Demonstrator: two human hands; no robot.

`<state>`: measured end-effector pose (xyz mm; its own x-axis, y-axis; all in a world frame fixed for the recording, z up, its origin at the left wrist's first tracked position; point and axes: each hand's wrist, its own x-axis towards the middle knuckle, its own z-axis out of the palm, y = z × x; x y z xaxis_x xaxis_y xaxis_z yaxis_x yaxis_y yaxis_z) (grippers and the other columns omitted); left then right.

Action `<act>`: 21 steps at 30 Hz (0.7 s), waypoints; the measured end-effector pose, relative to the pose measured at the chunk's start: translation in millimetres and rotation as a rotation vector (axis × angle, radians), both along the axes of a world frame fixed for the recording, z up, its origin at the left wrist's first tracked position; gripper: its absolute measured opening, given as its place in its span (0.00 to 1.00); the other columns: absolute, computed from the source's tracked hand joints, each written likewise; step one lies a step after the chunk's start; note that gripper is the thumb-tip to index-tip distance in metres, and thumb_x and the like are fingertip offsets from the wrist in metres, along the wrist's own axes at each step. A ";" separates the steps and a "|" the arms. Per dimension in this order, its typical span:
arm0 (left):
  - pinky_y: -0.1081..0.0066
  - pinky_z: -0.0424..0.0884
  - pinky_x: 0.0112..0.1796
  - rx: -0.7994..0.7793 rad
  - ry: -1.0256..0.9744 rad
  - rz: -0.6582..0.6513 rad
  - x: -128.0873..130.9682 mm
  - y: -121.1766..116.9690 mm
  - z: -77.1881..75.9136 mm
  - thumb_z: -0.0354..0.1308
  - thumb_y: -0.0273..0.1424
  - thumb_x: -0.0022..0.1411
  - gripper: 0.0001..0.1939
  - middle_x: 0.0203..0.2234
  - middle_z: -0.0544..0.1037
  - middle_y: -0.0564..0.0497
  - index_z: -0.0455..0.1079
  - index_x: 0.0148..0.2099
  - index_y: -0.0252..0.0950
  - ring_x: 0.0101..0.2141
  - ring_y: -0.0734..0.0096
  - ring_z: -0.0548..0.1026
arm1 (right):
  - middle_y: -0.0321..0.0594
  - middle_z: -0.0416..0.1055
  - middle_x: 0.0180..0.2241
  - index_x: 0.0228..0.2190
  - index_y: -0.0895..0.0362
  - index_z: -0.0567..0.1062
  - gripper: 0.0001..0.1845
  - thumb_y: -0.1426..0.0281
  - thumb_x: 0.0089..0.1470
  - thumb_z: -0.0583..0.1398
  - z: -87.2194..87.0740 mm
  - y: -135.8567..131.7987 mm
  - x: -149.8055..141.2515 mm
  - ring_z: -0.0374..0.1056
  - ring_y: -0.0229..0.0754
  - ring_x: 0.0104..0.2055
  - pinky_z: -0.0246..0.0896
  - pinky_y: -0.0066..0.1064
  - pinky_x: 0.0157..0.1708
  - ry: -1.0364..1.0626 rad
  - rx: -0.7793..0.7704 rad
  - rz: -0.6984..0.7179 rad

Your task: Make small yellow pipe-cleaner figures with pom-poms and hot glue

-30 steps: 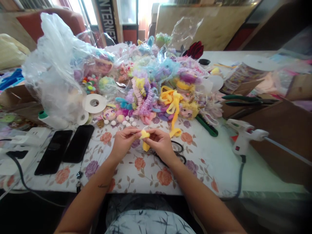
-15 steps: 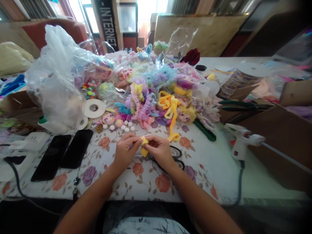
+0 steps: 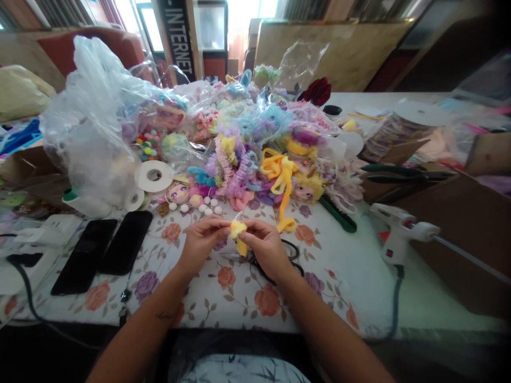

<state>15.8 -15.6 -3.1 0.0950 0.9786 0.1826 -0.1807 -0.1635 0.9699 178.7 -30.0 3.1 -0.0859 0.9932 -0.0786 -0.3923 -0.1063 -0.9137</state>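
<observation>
Between my two hands is a small, fuzzy yellow piece (image 3: 238, 230), pale on top with a darker yellow strip hanging below; its exact kind is too small to make out. My left hand (image 3: 204, 243) pinches its left side with thumb and fingertips. My right hand (image 3: 266, 246) grips it from the right, fingers closed. A black cord loop (image 3: 293, 255) lies on the floral cloth (image 3: 223, 314) beside and partly beneath my right hand. Just beyond, a yellow fuzzy ribbon (image 3: 282, 186) trails down from the heap of craft pieces toward the cloth.
Behind my hands spreads a heap of pastel trims (image 3: 239, 122) and doll heads. Two black phones (image 3: 84, 258), a white tape roll (image 3: 155, 176) and a clear plastic bag (image 3: 91, 117) are on the left. A glue gun (image 3: 393, 231), green-handled pliers (image 3: 395, 173) and a cardboard box (image 3: 451, 239) stand right.
The yellow piece has turned in my fingers, so more of its pale, fluffy top shows. My left hand has shifted slightly left and its forearm has rolled a little.
</observation>
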 end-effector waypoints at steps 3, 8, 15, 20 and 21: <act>0.75 0.71 0.30 -0.021 -0.033 0.000 0.9 0.1 -0.2 0.70 0.30 0.51 0.04 0.30 0.77 0.50 0.81 0.33 0.40 0.31 0.73 0.73 | 0.35 0.75 0.26 0.28 0.54 0.81 0.10 0.66 0.40 0.72 -0.9 -0.5 0.1 0.67 0.36 0.27 0.62 0.28 0.29 -0.021 0.016 0.016; 0.74 0.71 0.30 -0.005 -0.028 0.007 2.7 -0.9 1.5 0.70 0.30 0.50 0.03 0.29 0.77 0.50 0.81 0.31 0.38 0.30 0.73 0.74 | 0.36 0.75 0.26 0.26 0.54 0.81 0.11 0.65 0.37 0.73 -0.4 -1.2 -0.4 0.67 0.37 0.28 0.63 0.28 0.28 -0.041 0.055 -0.002; 0.74 0.71 0.32 -0.161 -0.071 -0.015 3.4 0.4 0.0 0.63 0.40 0.59 0.12 0.31 0.78 0.49 0.79 0.39 0.37 0.31 0.74 0.74 | 0.38 0.75 0.32 0.31 0.54 0.79 0.08 0.68 0.45 0.68 3.3 -1.7 0.1 0.69 0.39 0.31 0.66 0.31 0.31 -0.288 0.233 -0.111; 0.70 0.73 0.37 -0.251 -0.158 -0.179 0.2 3.9 -0.4 0.68 0.38 0.53 0.21 0.40 0.80 0.46 0.76 0.49 0.40 0.37 0.68 0.77 | 0.39 0.74 0.37 0.36 0.53 0.77 0.09 0.74 0.52 0.61 1.9 -2.7 0.7 0.65 0.36 0.28 0.64 0.30 0.30 -0.656 0.523 -0.156; 0.71 0.73 0.36 -0.251 -0.118 -0.203 -0.5 3.7 0.5 0.70 0.35 0.51 0.22 0.39 0.80 0.46 0.77 0.49 0.39 0.36 0.68 0.77 | 0.40 0.74 0.38 0.37 0.53 0.77 0.10 0.74 0.52 0.60 0.2 -2.9 0.3 0.65 0.36 0.28 0.65 0.30 0.30 -0.694 0.558 -0.149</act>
<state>15.3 -11.9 -2.7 0.2846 0.9578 -0.0401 -0.2986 0.1283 0.9457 179.0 -32.9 3.3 -0.0665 0.8994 0.4320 0.2923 0.4315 -0.8534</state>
